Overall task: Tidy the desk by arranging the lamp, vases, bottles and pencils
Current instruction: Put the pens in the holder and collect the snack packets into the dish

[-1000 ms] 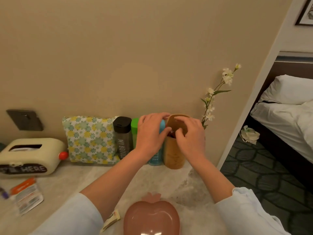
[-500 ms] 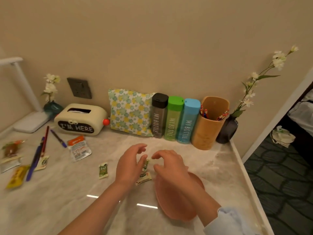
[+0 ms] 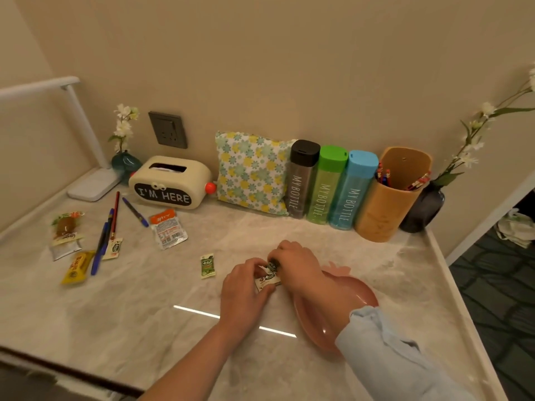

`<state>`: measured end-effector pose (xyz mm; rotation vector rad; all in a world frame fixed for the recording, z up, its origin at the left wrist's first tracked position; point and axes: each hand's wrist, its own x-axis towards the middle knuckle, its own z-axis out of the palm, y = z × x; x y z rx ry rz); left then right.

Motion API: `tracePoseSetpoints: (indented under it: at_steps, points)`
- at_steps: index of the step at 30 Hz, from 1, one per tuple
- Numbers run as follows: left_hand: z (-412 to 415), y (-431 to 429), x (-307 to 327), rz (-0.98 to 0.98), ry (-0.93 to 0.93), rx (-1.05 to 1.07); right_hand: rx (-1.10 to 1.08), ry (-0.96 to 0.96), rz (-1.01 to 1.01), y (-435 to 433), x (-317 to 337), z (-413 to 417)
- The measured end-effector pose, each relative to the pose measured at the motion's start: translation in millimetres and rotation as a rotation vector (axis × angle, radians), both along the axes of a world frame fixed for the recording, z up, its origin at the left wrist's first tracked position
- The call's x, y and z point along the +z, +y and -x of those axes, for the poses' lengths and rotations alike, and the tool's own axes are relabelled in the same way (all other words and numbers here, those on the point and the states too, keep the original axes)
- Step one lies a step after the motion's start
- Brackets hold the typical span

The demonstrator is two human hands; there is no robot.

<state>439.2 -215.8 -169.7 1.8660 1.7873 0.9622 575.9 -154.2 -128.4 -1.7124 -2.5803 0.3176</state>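
Small sachets, pinched by curled fingers of left hand and right hand beside pink dish; were best stacked flat before lifting.

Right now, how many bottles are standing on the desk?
3, in a row against the wall: the black-capped bottle beside the floral cushion, the green bottle in the middle, the blue bottle next to the pencil holder.

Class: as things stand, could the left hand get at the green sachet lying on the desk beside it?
Probably yes: only bare desk lies between the left hand and the green sachet. But it and the right hand pinch small packets, which it must drop first.
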Motion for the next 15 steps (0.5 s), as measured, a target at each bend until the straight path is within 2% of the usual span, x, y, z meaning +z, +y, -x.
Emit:
tracePoseSetpoints:
  at_steps: [5,8,11,13,15]
  points:
    - [-1.5,1.6,1.2,0.066,-0.076,-0.044,-0.084,0.011,-0.091,0.9,0.1,-8.3]
    - [-9.8,0.5,7.0,0.061,-0.192,-0.064,-0.163,0.253,-0.167,-8.4,8.1,-22.4]
    - [-27.1,-0.7,17.2,0.009,-0.352,-0.045,-0.358,0.549,-0.307,-24.7,13.0,-41.2]
    - [-41.7,-4.8,22.4,-0.028,-0.409,-0.078,-0.460,0.646,-0.354,-40.0,10.0,-55.4]
    - [-55.3,-9.4,23.9,-0.037,-0.392,-0.145,-0.518,0.665,-0.348,-55.9,3.9,-67.7]
